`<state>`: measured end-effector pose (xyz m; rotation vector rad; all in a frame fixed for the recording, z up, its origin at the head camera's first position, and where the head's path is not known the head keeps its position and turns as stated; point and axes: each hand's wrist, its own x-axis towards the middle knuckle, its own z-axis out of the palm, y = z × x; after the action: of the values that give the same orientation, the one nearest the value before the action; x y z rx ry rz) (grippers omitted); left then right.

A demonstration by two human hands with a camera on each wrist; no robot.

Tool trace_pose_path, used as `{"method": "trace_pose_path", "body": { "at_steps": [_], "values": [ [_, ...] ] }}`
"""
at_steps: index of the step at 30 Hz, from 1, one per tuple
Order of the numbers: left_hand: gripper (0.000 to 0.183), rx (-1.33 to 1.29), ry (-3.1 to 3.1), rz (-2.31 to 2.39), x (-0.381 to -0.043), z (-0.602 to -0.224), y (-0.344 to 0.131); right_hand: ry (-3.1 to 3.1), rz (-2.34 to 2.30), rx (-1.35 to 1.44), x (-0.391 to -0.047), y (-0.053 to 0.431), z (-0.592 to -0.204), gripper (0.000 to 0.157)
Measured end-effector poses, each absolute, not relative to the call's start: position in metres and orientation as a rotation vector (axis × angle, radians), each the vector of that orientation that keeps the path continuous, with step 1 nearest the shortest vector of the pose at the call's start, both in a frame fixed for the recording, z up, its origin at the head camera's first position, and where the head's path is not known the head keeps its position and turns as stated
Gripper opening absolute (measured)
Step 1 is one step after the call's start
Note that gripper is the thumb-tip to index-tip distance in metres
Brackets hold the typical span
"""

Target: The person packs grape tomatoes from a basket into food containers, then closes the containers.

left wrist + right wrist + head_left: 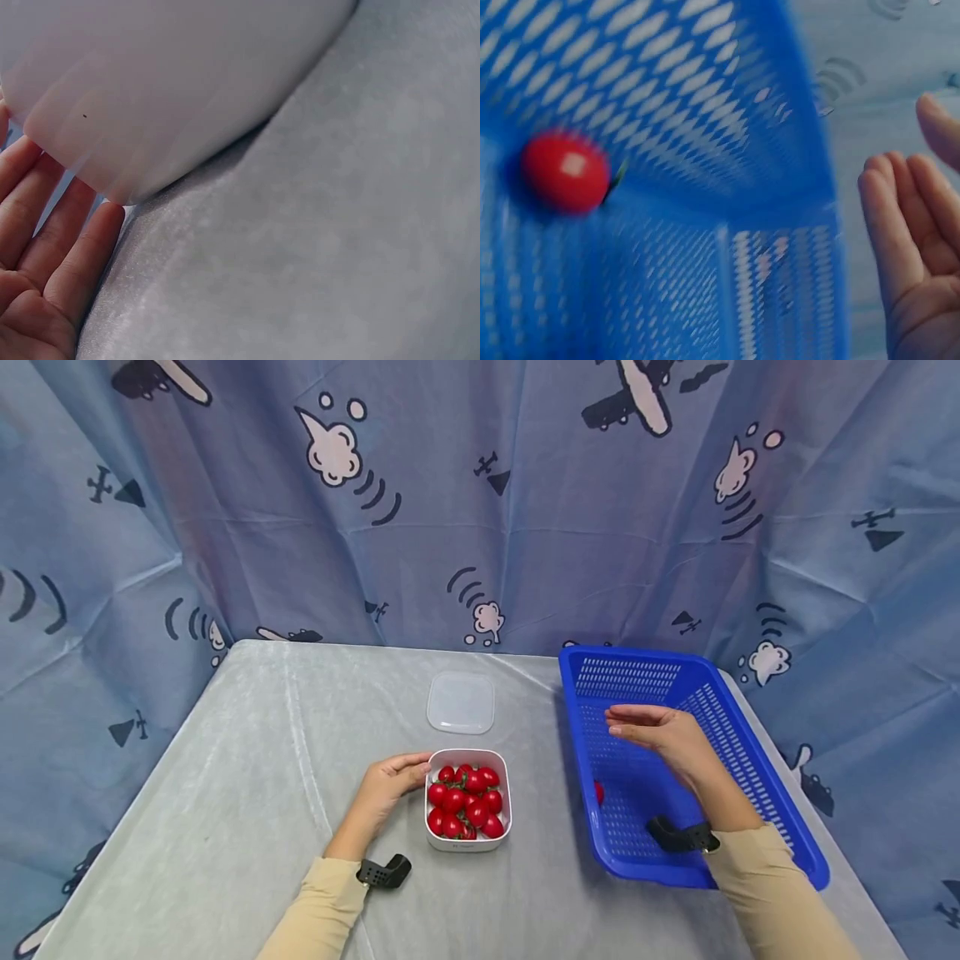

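A square white container (469, 846) holds several cherry tomatoes (465, 802), red with bits of green stem. My left hand (392, 779) rests against its left side near the back corner. In the left wrist view, that hand's straight fingers (84, 259) touch the container's pale wall (172, 82). Over the blue basket (583, 752) on the right hovers my right hand (663, 735), holding nothing, its fingers extended and thumb apart from them. One tomato (566, 172) with a green stem lies inside the basket by its perforated wall, mostly hidden by the near rim in the head view.
A translucent square lid (461, 702) lies flat behind the container. Grey cloth covers the table (247, 760), and a blue patterned curtain (420, 552) hangs along its back and sides. The basket's raised rim stands near the table's right edge.
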<state>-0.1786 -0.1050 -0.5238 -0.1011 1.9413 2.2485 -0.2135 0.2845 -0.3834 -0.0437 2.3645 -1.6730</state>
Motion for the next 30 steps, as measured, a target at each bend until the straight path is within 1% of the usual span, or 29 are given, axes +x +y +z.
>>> {"method": "trace_pose_path", "body": {
  "at_steps": [3,10,21,25,30],
  "values": [
    [0.039,-0.097,1.928,2.252,-0.178,-0.525,-0.105,2.369,-1.553,-0.067,-0.22,0.291,-0.392,0.06],
    [0.039,-0.101,1.919,2.269,-0.178,-0.526,-0.105,2.336,-1.414,-0.146,-0.23,0.299,-0.409,0.057],
    [0.039,-0.098,1.929,2.26,-0.177,-0.524,-0.104,2.265,-1.243,-0.25,-0.231,0.306,-0.425,0.051],
    [0.038,-0.105,1.939,2.257,-0.177,-0.523,-0.103,2.229,-1.186,-0.261,-0.233,0.306,-0.431,0.051],
    [0.038,-0.108,1.929,2.267,-0.178,-0.523,-0.104,2.206,-1.152,-0.281,-0.236,0.304,-0.439,0.056]
  ]
}}
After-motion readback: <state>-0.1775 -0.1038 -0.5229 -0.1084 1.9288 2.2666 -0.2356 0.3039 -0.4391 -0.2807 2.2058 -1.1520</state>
